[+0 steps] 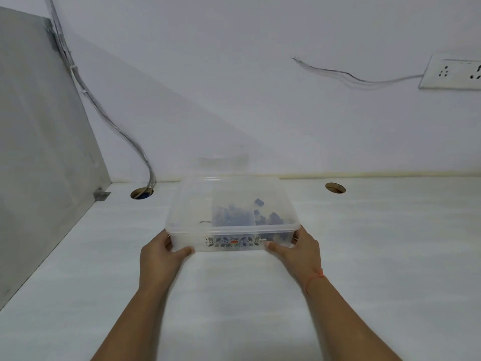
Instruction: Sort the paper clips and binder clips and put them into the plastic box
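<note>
Plastic box (231,212), lidded and holding dark clips (263,217), rests on the worktop (377,256) near the back wall; apparently an opening or closing step, so the next move probably calls for lifting the lid. Left hand (160,252) and right hand (299,250), forearms extended, clasp the near corners, fingers (183,251) curled against the front wall.

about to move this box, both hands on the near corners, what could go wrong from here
1. The left hand and right hand grip only the near corners of the plastic box, so its far end could dip if lifted.
2. The dark clips sit mostly on the right side; a tilt could slide them together and undo any sorting.
3. The lid looks on, but whether it is latched cannot be told; it might pop off.
</note>
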The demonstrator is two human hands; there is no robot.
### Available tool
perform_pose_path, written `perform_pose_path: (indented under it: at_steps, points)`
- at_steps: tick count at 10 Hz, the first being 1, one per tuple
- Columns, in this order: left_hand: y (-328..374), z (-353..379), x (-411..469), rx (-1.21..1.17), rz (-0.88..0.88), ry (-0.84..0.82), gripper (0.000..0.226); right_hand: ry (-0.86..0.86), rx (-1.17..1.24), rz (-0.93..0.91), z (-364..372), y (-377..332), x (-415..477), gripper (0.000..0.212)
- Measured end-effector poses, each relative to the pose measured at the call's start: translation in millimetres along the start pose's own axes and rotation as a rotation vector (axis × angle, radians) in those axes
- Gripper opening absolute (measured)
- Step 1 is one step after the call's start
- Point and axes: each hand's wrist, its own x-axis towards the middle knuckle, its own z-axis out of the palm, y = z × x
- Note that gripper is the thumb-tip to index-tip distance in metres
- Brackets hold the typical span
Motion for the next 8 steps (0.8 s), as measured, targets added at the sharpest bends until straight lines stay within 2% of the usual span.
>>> perform_pose_path:
  at_steps: [3,7,8]
  points:
    - [-11,14,46,0.097,0.004,-0.012,0.035,-0.012,-0.006,-0.017,14,9,45,0.055]
    - [-14,13,47,0.063,-0.005,-0.016,0.035,-0.004,-0.010,-0.015,13,9,43,0.050]
    - [-11,12,35,0.001,-0.057,0.087,0.042,0.111,0.029,0.059,14,5,35,0.059]
